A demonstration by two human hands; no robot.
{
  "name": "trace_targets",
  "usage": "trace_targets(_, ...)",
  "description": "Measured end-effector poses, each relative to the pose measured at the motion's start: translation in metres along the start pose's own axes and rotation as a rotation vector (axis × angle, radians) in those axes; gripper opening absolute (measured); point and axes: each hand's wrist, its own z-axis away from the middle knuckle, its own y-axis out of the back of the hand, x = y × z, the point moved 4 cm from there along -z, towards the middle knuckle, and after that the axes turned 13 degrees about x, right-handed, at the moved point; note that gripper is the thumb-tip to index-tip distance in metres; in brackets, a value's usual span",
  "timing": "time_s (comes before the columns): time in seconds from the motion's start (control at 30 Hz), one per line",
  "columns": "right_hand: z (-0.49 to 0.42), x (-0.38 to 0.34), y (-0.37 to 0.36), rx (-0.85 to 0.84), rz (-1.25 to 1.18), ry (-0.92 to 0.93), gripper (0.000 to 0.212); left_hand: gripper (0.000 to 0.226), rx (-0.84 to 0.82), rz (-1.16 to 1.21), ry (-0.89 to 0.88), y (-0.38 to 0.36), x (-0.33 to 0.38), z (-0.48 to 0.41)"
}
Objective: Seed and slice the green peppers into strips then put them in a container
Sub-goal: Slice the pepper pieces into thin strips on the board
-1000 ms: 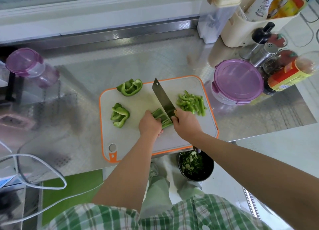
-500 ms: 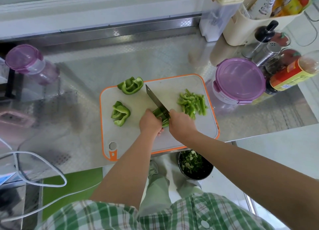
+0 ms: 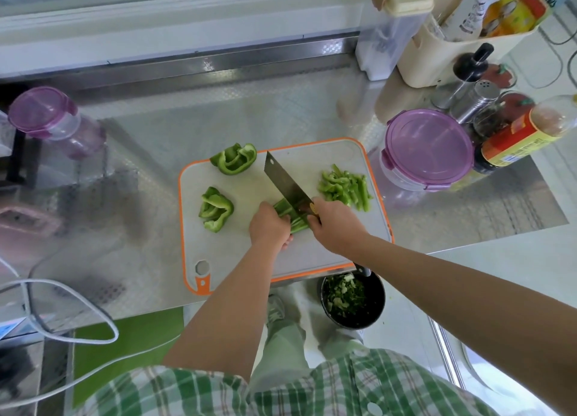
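Note:
A white cutting board with an orange rim lies on the steel counter. My right hand grips the handle of a cleaver whose blade stands over a green pepper piece. My left hand holds that piece down with curled fingers. A heap of cut pepper strips lies on the board's right side. Two uncut pepper pieces sit to the left, one at the board's far edge and one nearer. A round container with a purple lid stands right of the board, closed.
Bottles, shakers and a sauce bottle crowd the right rear corner. A second purple-lidded container stands far left. A black pot with green scraps sits on the floor below the counter edge. A white cable loops at the left.
The cleaver rocked down into the pepper piece half a second ago and now is raised again, blade more upright. My left hand stays on the piece.

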Motion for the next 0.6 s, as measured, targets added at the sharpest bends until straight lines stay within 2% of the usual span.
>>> trace_targets(0.23, 0.006, 0.000, -0.006, -0.022, -0.020, -0.044, 0.011, 0.013, -0.011, -0.020, 0.026, 0.000, 0.001, -0.001)
trace_targets(0.6, 0.007, -0.004, -0.014, -0.029, 0.019, -0.114, 0.014, 0.015, -0.006, -0.103, -0.028, -0.002, 0.003, -0.002)
